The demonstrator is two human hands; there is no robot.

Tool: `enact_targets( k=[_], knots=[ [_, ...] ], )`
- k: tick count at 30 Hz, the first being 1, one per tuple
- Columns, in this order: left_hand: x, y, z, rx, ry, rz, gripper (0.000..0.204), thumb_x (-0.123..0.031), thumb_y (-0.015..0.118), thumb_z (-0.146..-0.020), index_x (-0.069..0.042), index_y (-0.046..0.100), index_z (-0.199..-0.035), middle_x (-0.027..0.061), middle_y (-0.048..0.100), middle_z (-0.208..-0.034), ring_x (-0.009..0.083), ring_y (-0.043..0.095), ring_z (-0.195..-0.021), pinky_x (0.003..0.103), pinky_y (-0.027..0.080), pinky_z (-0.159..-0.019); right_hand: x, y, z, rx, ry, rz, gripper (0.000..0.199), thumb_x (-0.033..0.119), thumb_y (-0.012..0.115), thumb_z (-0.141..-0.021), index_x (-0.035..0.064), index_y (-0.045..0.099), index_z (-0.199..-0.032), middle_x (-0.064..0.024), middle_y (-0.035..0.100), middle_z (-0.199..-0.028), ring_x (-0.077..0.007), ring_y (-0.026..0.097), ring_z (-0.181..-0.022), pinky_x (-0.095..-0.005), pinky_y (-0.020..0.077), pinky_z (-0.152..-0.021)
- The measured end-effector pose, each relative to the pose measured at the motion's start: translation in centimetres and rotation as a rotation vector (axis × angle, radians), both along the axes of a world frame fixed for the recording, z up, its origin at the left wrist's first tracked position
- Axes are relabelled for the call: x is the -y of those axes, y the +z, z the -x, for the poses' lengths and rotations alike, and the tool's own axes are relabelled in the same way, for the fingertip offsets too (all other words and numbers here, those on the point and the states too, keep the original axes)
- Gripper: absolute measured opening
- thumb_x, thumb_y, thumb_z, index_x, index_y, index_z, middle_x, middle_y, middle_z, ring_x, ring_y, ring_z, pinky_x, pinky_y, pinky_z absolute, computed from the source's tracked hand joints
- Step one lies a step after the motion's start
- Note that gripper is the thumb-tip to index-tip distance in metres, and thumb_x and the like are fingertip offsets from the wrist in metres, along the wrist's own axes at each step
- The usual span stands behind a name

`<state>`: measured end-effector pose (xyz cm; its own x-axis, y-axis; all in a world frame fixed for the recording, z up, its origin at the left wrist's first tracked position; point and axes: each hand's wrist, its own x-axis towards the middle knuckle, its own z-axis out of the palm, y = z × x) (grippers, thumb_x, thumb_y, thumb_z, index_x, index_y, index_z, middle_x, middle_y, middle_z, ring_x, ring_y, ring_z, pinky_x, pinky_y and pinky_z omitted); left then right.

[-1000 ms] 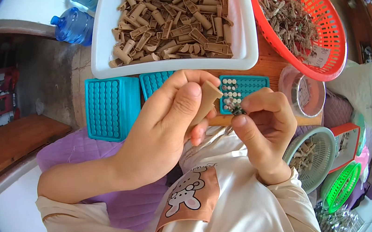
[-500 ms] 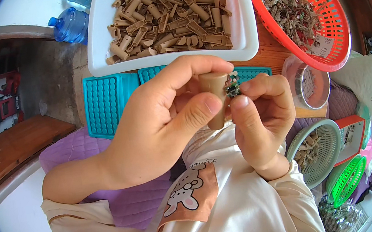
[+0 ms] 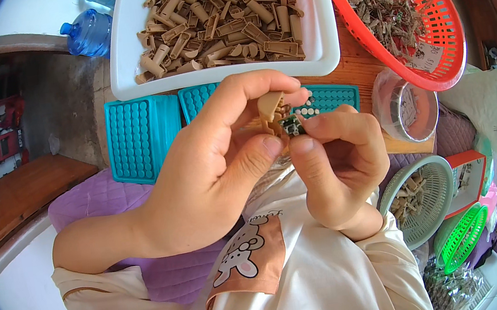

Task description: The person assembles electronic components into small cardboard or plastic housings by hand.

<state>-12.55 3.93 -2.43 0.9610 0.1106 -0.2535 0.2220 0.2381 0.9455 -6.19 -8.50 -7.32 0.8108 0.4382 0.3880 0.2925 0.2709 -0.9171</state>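
My left hand (image 3: 223, 152) is closed round a tan plastic shell (image 3: 269, 109), whose rounded end points up and whose hollow side is turned toward my right hand. Between the thumb and forefinger of my right hand (image 3: 340, 158) is a small green circuit board (image 3: 292, 126). The board sits right at the shell's open side; whether it is partly inside I cannot tell. My left fingers hide the shell's lower part. Behind the hands lies a teal tray (image 3: 341, 96) with rows of round cups, some small pale discs on it.
A white bin (image 3: 330, 50) full of tan shells stands ahead, with a red basket (image 3: 457, 46) of wired parts at its right. Two more teal trays (image 3: 140, 141) (image 3: 194, 99) lie left. At right are a tape roll (image 3: 409, 110), a grey-green basket (image 3: 436, 218) and a green basket (image 3: 467, 239).
My left hand has turned the shell, so its hollow side now shows instead of its smooth back. My right hand has moved slightly left with the circuit board, closer to the shell.
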Motion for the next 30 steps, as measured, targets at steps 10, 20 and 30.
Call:
enact_targets(
  k=[10, 20, 30],
  knots=[
    [-0.3, 0.1, 0.2, 0.015, -0.027, -0.072, 0.045, -0.012, 0.057, -0.078, -0.003, 0.038, -0.117, 0.0082, 0.05, -0.107, 0.0129, 0.05, -0.095, 0.026, 0.045, -0.079, 0.0, 0.0, 0.5, 0.057, -0.098, -0.069, 0.02, -0.007, 0.064, -0.063, -0.0032, 0.054, -0.08, -0.0062, 0.054, -0.062, -0.0084, 0.045, -0.045, -0.0194, 0.0338, -0.038],
    [-0.3, 1.0, -0.2, -0.024, 0.055, -0.066, 0.047, -0.026, 0.047, -0.084, -0.002, 0.03, -0.121, 0.0128, 0.049, -0.109, 0.0174, 0.053, -0.094, 0.024, 0.051, -0.063, -0.3, -1.3, 0.8, -0.07, -0.001, -0.062, 0.017, -0.005, 0.055, -0.072, -0.0031, 0.053, -0.089, -0.0078, 0.05, -0.081, -0.0076, 0.042, -0.055, -0.0173, 0.0315, -0.044],
    [-0.3, 0.4, 0.0, 0.02, 0.18, 0.101, 0.04, -0.018, 0.039, -0.087, -0.007, 0.024, -0.123, 0.0147, 0.044, -0.113, 0.0222, 0.052, -0.096, 0.026, 0.053, -0.061, -1.6, -1.9, 1.6, -0.276, 0.135, -0.192, 0.033, -0.005, 0.051, -0.077, -0.0046, 0.038, -0.107, -0.0121, 0.044, -0.098, -0.007, 0.049, -0.061, -0.0184, 0.0406, -0.049]
  ],
)
